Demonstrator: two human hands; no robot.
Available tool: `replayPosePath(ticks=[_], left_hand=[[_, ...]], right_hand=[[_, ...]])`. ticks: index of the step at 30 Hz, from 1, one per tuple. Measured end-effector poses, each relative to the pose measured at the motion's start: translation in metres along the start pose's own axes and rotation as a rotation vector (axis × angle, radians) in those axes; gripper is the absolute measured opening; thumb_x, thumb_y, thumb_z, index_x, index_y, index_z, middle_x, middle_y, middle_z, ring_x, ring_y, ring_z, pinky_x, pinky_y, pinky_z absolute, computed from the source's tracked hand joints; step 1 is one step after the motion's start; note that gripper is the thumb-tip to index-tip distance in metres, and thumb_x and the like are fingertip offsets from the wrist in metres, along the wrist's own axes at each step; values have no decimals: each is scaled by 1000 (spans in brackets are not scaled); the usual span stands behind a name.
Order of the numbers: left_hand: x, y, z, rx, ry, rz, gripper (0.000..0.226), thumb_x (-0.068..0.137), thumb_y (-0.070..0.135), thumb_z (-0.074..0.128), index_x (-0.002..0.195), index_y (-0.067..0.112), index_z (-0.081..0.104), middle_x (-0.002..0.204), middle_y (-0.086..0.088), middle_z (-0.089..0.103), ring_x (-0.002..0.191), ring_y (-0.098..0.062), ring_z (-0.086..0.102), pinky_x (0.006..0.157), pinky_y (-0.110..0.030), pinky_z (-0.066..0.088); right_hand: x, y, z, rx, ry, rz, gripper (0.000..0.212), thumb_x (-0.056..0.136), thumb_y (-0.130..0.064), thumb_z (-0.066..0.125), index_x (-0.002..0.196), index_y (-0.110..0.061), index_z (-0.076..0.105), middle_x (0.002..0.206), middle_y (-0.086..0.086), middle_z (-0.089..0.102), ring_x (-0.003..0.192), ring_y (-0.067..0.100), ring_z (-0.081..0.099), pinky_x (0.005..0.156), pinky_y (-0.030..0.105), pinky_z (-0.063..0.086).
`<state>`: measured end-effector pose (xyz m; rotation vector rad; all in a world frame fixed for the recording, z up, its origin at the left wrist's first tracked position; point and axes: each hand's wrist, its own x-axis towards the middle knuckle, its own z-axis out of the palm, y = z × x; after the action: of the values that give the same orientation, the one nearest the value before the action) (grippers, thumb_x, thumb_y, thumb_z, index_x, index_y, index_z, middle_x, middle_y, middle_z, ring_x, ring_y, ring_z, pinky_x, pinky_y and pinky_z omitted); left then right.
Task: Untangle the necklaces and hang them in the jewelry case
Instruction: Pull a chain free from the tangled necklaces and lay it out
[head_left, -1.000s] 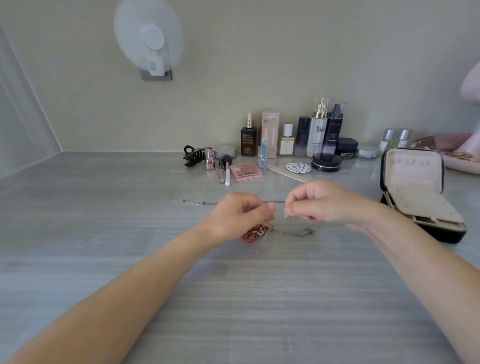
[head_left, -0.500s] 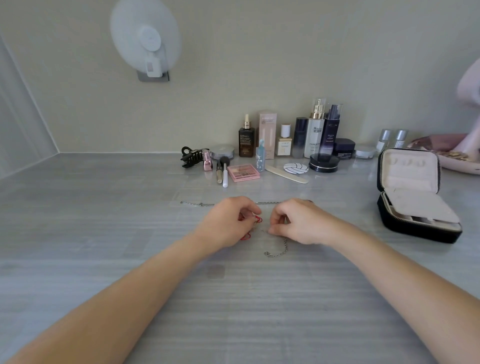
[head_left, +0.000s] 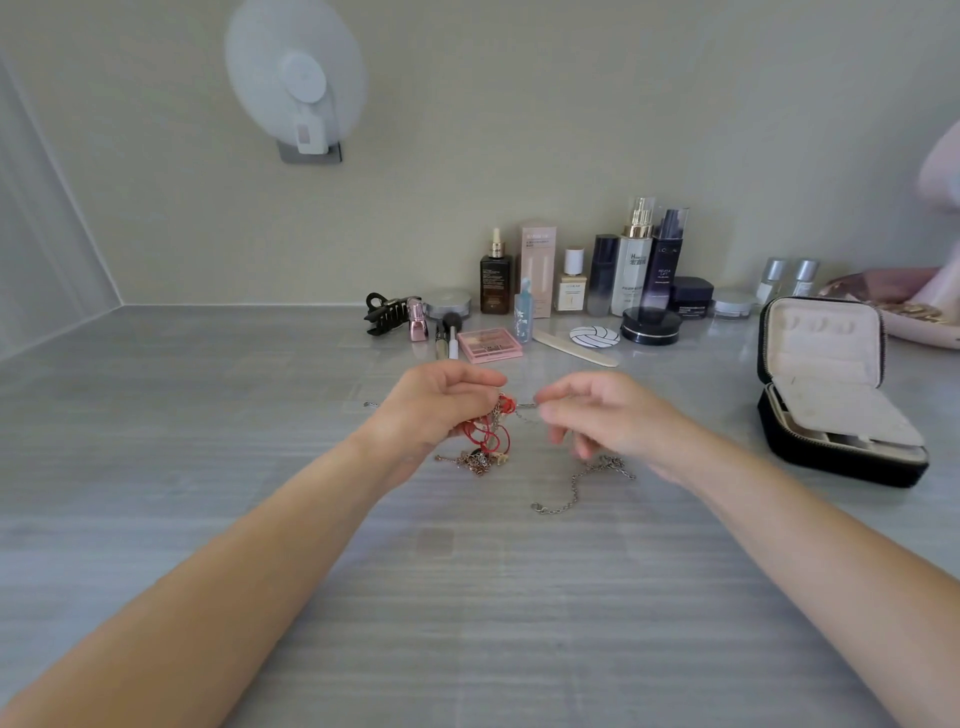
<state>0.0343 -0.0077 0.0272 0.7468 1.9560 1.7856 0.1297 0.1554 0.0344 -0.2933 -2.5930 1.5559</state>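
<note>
A tangle of necklaces (head_left: 484, 441), red cord mixed with gold and silver chains, hangs from my left hand (head_left: 434, 405), whose fingers pinch its top just above the grey table. My right hand (head_left: 597, 415) pinches a thin silver chain (head_left: 525, 406) that runs from the tangle toward it. A loose length of silver chain (head_left: 576, 486) trails on the table below my right hand. Another thin chain end (head_left: 370, 404) shows left of my left hand. The black jewelry case (head_left: 826, 395) stands open at the right, its cream lid upright.
Cosmetics line the back wall: bottles (head_left: 631, 260), a black jar (head_left: 651, 326), a pink palette (head_left: 491, 344), a hair claw (head_left: 389, 312), a nail file (head_left: 574, 348). A pink dish (head_left: 904, 312) sits behind the case. A white fan (head_left: 296, 78) hangs on the wall.
Both hands rose from the table, lifting the tangle. My hands moved apart, drawing a silver chain taut between them; more of the red cord hangs free.
</note>
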Motion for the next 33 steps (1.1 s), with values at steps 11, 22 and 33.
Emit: replayPosePath(ticks=[11,22,33], left_hand=[[3,-3,-8,121,-10,-18,18,82,3,63,87,20,66,82,2,73,67,-1,64,69,-16,47],[1,-2,-9,292,33,-12,17,81,-1,63,78,16,66,74,2,66,64,0,59,53,-3,41],[2,0,-11,241,12,-52,14,82,10,64,77,23,63,70,6,60,62,-6,50,63,-21,39]], right_hand=[[-2,-5,-7,161,138,-147,24,92,-21,50,76,-17,67,54,-4,49,46,7,37,55,20,34],[-4,-10,-15,390,327,-167,28,89,-17,48,68,-15,66,79,2,72,43,12,33,61,29,32],[-4,-4,1,9,154,-98,14,86,-16,59,75,-14,68,75,-1,69,46,1,51,58,11,45]])
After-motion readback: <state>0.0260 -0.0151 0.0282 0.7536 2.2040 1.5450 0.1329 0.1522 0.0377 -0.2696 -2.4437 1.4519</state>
